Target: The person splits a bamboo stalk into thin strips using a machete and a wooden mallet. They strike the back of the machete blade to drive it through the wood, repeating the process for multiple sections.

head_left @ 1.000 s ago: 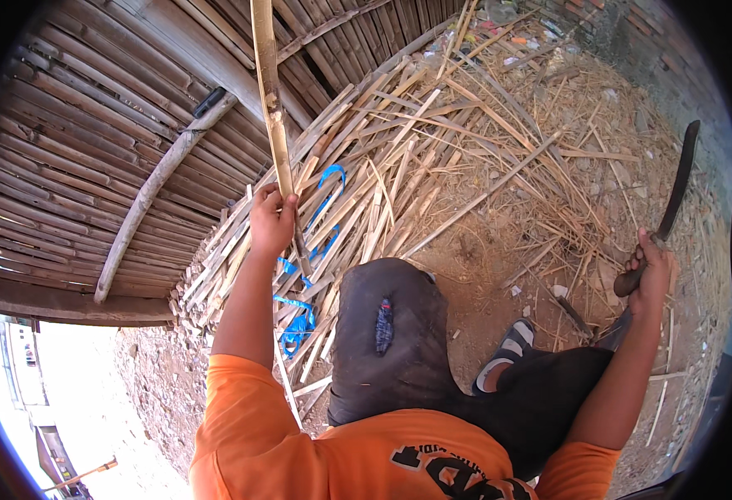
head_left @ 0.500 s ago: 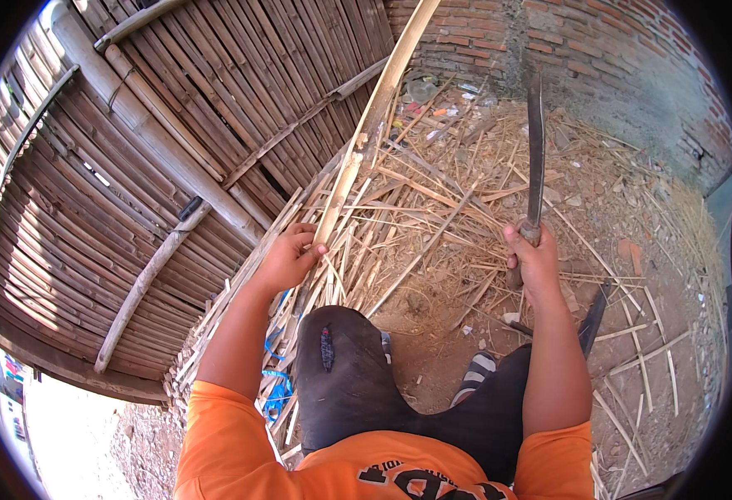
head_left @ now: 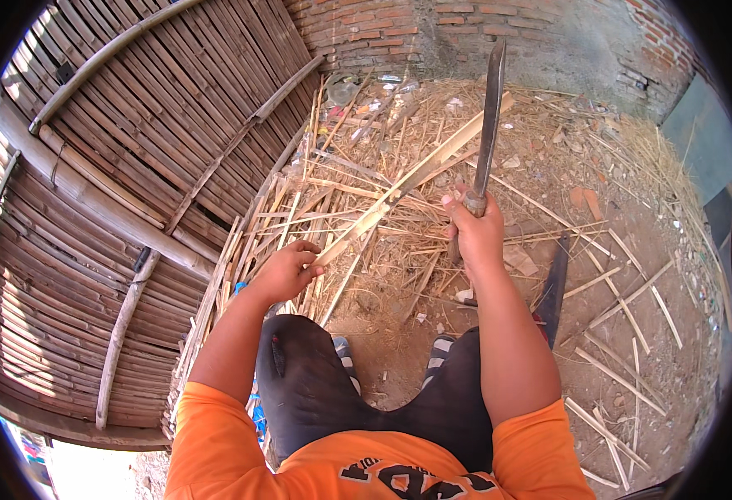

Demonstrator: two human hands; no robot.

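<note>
My left hand (head_left: 289, 271) grips the near end of a long split bamboo strip (head_left: 369, 218) between thumb and fingers. The strip slants away to the far right, its pale inner face showing, and its far end lies near the blade. In my right hand (head_left: 476, 233) is a machete (head_left: 490, 117), held by its wooden handle with the long dark blade pointing up and away from me. The blade appears to pass in front of the strip's far end; whether they touch I cannot tell.
A heap of thin bamboo strips (head_left: 299, 204) covers the ground ahead and left. A bamboo slat wall (head_left: 132, 150) stands at left, a brick wall (head_left: 433, 37) at the back. A dark saw-like blade (head_left: 554, 287) lies to the right, near scattered strips (head_left: 620, 379).
The bamboo strip's far end has swung down and right, from beside the slat wall to over the heap. My view has turned right; both hands keep their holds.
</note>
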